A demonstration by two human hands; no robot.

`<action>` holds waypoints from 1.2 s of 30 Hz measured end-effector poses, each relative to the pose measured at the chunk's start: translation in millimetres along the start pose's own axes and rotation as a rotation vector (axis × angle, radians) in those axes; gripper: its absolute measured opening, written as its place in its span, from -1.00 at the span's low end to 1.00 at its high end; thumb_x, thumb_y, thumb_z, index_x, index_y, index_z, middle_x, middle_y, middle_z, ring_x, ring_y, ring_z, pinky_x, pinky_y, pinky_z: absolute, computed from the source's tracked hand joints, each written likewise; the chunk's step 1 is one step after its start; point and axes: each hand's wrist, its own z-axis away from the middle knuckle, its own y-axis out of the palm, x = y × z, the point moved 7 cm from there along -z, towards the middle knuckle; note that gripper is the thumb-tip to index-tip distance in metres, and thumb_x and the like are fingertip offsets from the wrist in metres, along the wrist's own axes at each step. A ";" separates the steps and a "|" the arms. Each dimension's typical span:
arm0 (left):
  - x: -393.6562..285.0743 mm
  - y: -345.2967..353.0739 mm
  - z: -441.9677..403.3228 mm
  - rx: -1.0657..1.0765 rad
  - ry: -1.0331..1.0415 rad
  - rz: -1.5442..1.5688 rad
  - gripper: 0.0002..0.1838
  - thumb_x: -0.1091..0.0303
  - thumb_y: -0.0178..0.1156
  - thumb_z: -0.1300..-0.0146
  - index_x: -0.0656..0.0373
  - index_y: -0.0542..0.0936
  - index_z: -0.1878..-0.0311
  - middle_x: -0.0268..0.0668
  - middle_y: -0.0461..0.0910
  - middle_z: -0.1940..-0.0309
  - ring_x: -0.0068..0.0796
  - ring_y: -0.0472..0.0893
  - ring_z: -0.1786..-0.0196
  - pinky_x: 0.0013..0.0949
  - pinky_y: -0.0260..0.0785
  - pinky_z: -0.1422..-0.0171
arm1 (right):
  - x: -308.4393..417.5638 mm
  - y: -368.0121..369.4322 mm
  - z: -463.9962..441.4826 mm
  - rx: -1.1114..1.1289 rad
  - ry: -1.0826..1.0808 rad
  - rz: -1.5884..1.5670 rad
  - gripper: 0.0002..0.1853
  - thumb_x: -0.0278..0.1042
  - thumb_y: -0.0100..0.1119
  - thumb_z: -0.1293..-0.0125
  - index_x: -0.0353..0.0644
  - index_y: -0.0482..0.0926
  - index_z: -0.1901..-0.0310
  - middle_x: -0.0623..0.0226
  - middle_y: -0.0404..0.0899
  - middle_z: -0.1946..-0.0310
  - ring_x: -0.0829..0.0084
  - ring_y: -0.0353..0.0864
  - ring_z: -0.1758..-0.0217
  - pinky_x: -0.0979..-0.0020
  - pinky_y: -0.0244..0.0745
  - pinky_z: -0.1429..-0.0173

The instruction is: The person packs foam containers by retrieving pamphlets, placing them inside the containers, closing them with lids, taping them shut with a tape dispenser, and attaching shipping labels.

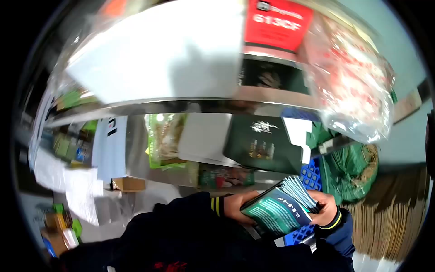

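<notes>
A stack of teal and dark-blue printed booklets is held tilted in front of my body, its thin pale edges fanned out at the upper right. My left hand grips the stack along its left side, with most fingers hidden beneath or behind it. On the right side, my right hand is closed round the edge of the same stack. Just beyond my hands, a dark green printed package lies on the lower shelf, and a blue plastic basket shows behind the stack.
A metal shelf edge crosses above, carrying a large white sheet or box, a red box and a clear plastic bag. A green sack and stacked flat cardboard stand at right. A small brown carton sits at left.
</notes>
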 end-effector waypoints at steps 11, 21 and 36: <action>-45.9 37.2 246.8 -1.077 0.430 0.059 -0.23 0.36 0.42 0.13 0.31 0.28 -0.18 -0.21 0.48 0.04 -0.46 0.44 -0.02 -0.37 0.28 -0.13 | 31.0 109.9 -60.1 -0.056 0.093 -0.615 -0.59 -0.41 0.01 -0.26 -0.16 0.30 -0.15 0.13 0.48 0.08 0.36 0.52 0.21 0.41 0.43 0.26; -73.6 12.3 495.7 -1.706 0.890 0.190 -0.52 0.49 0.25 0.04 0.27 0.37 -0.01 -0.30 0.53 0.16 -0.53 0.49 0.14 -0.44 0.35 0.03 | -32.6 327.9 -176.9 0.453 0.416 -0.159 -0.80 -0.48 0.03 -0.21 -0.24 0.49 0.12 0.19 0.58 0.43 0.39 0.56 0.47 0.42 0.47 0.37; -58.0 54.8 781.9 -2.743 1.275 0.217 -0.63 0.57 0.20 0.04 0.32 0.43 0.08 -0.24 0.54 0.24 -0.45 0.53 0.24 -0.43 0.38 0.09 | 100.8 820.4 -433.5 0.721 -0.276 -0.169 -0.52 -0.39 0.11 -0.22 -0.24 0.21 -0.15 0.38 0.44 0.34 0.55 0.42 0.40 0.55 0.35 0.46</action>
